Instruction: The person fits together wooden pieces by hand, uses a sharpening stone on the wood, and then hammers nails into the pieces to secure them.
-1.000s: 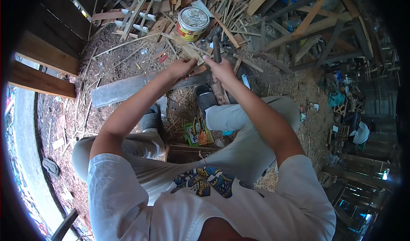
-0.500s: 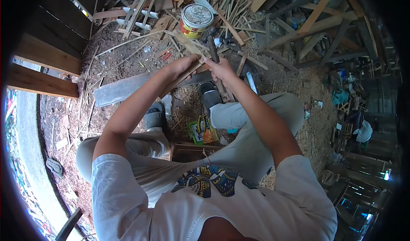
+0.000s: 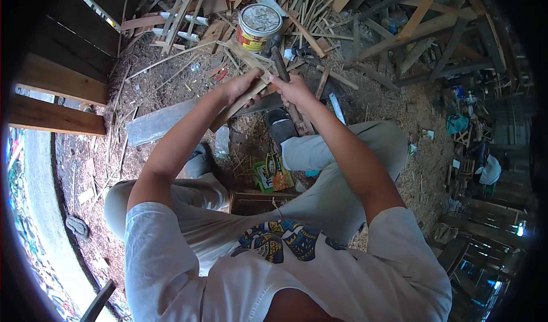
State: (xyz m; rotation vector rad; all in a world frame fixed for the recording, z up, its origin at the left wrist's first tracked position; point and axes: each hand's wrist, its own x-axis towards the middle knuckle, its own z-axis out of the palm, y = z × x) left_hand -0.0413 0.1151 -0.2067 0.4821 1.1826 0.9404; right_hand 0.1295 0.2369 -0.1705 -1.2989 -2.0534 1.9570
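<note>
My left hand (image 3: pixel 244 88) is closed on pale wooden pieces (image 3: pixel 232 114) that meet at an angle in front of me. Beside it, my right hand (image 3: pixel 293 90) grips the handle of a hammer (image 3: pixel 279 62), its head up near the bucket. The right thumb reaches toward the wooden pieces; whether those fingers also hold something small, I cannot tell. Below both hands, a wide grey board (image 3: pixel 165 121) lies across the ground, partly hidden by my left forearm.
A lidded bucket (image 3: pixel 260 24) stands beyond my hands, among scattered wood strips (image 3: pixel 311 34). Wooden frames (image 3: pixel 422 34) fill the upper right. A green packet (image 3: pixel 265 176) lies between my feet, near a wooden box (image 3: pixel 251 201). A concrete ledge (image 3: pixel 43 191) runs along the left.
My left hand has shifted slightly, tilting the wooden pieces a little. The left foot has moved slightly toward me. The right hand still holds the hammer.
</note>
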